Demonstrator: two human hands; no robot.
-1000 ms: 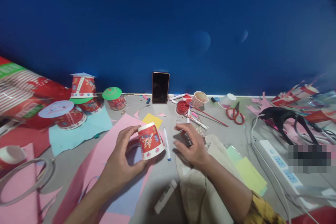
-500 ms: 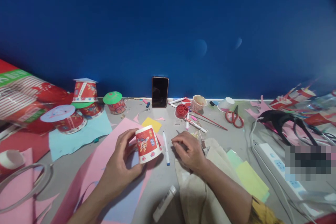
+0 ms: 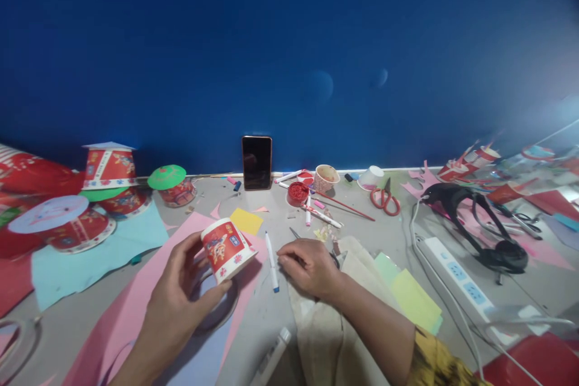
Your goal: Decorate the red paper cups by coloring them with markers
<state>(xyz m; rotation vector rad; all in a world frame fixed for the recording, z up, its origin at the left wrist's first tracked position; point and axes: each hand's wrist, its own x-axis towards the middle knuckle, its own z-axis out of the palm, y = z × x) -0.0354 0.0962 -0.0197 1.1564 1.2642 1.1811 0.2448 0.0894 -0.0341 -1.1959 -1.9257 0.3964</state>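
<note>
My left hand [image 3: 181, 289] is closed around a red and white printed paper cup [image 3: 227, 248], held tilted above the pink paper [image 3: 181, 241] with its wider rim toward the lower right. Behind the cup, a roll of tape [image 3: 233, 304] lies partly hidden on a lilac sheet. My right hand [image 3: 312, 268] rests with curled fingers at the top of a beige cloth [image 3: 353, 289]; nothing shows in its grip. A pair of scissors [image 3: 295, 233] lies partly hidden beneath it. Just left of its fingertips is a white marker with a blue tip [image 3: 272, 262].
Several decorated cups, including a green-topped one [image 3: 168, 184], stand at left. A phone [image 3: 257, 163] leans on the blue wall. Behind my right hand are a red paint pot [image 3: 298, 194] and red-handled scissors [image 3: 386, 200]. A power strip [image 3: 461, 283] and headset [image 3: 452, 193] lie right.
The view has turned right, so most things sit further left. The cup is tilted more in my left hand, and the tape roll behind it now shows. My right hand stays by the marker.
</note>
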